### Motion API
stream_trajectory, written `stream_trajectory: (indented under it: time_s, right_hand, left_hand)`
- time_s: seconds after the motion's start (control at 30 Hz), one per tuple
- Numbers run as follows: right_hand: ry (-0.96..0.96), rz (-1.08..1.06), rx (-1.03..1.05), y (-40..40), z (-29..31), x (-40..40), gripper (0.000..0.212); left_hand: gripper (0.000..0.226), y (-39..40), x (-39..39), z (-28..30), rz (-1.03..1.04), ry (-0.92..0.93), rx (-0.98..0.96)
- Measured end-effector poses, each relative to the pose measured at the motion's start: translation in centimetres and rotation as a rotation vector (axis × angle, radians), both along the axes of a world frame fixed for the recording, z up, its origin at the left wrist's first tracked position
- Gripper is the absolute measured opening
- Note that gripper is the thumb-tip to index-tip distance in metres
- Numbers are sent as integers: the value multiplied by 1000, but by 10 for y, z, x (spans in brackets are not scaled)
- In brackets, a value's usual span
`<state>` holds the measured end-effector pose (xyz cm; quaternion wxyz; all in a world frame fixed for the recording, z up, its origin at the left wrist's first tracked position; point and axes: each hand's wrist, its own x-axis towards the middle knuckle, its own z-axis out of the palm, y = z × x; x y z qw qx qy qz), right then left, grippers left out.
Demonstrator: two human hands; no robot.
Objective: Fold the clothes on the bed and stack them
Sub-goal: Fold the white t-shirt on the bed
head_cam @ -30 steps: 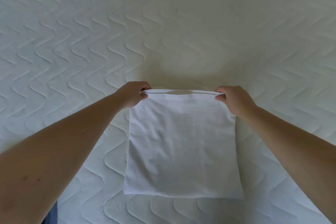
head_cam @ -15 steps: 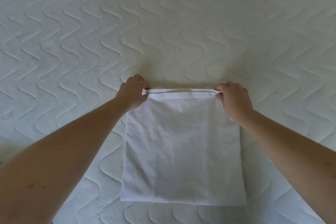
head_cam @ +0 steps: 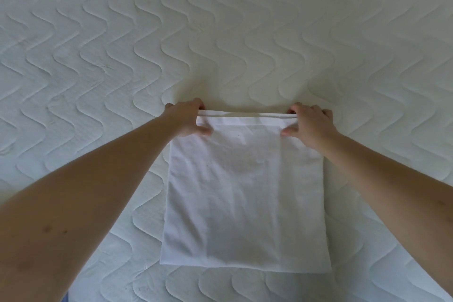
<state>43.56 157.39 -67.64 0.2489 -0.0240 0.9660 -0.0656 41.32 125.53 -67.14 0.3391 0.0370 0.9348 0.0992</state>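
- White garment (head_cam: 245,193): a folded rectangle lying flat on the bed (head_cam: 122,44), near the lower middle of the view, its long sides running away from the person.
- Far edge of the garment: raised off the surface and turned toward the viewer, forming a narrow doubled band between the two hands; a faint straight line shows just below that band.
- Left hand (head_cam: 190,117): grips the far left corner, fingers curled over the top of the edge and thumb pressed under it on the near side.
- Right hand (head_cam: 310,121): grips the far right corner in the same way, fingers curled over the edge, thumb tip pointing inward on the cloth.
- Both forearms reach in from the lower corners; the left forearm covers part of the bed left of the garment, the right forearm crosses the garment's upper right side.
- Bed: pale quilted cover stitched in wavy lines, filling the whole view around the garment.
- Small blue patch (head_cam: 65,298) at the bottom edge beside the left forearm; what it is cannot be told.
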Motion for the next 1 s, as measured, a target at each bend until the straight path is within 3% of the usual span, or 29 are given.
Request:
stream_trajectory:
  time_s: [0.13, 0.3, 0.53, 0.63, 0.73, 0.83, 1.0]
  right_hand:
    - [-77, 65, 57, -4, 3, -11, 56]
    - [4, 75, -95, -4, 20, 5, 37]
    - [63, 106, -185, -1, 116, 28, 27]
    - [183, 145, -201, 1, 170, 28, 21]
    - [420, 191, -222, 1, 222, 25, 16]
    - [624, 200, -181, -3, 257, 30, 5]
    - [755, 129, -134, -10, 256, 52, 29]
  left_hand:
    - [32, 10, -14, 10, -103, -78, -100]
    - [25, 7, -2, 26, -165, -25, -27]
    - [22, -1, 29, 109, -135, 147, 69]
    - [22, -4, 33, 166, -89, 266, 74]
    - [19, -9, 39, 223, 10, 416, 90]
    - [14, -9, 50, 261, 72, 675, 142]
    - [14, -8, 78, 260, 80, 980, 183]
